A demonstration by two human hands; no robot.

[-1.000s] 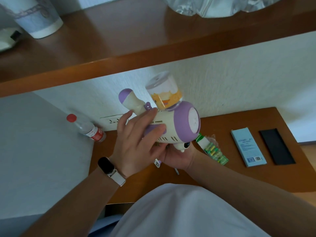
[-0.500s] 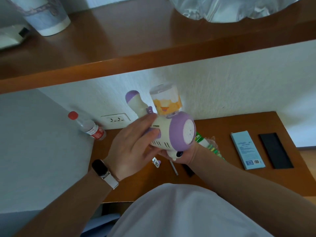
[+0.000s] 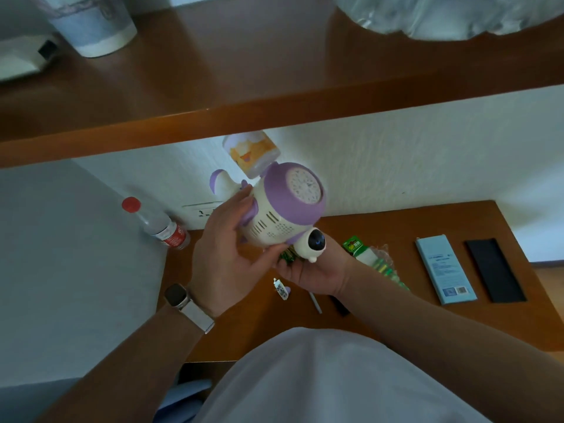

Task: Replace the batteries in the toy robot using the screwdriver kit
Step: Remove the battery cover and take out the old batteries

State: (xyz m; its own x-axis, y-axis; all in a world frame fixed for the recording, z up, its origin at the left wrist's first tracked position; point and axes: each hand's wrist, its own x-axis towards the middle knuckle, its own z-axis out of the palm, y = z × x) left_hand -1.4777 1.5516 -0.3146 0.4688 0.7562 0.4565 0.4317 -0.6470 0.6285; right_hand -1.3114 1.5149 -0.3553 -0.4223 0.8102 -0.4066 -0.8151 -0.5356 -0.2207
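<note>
- The toy robot (image 3: 276, 219), cream with purple trim, is held in the air above the near left part of the wooden desk (image 3: 427, 227), tilted so its round purple-rimmed end faces up and right.
- The left hand (image 3: 225, 251) grips the robot's body from the left, with the fingers wrapped over the top side and the thumb under the vented side.
- The right hand (image 3: 314, 274) cups the robot from below, palm up with the fingers curled against it. Something green shows between palm and toy, but I cannot tell what.
- A green battery pack (image 3: 377, 262) lies on the desk just right of the right wrist.
- Further right are a blue box (image 3: 444, 270) and a black flat case (image 3: 494, 270), side by side.
- A water bottle (image 3: 158, 224) lies at the far left corner.
- A paper cup (image 3: 91, 29) stands on the shelf (image 3: 274, 87) above.
</note>
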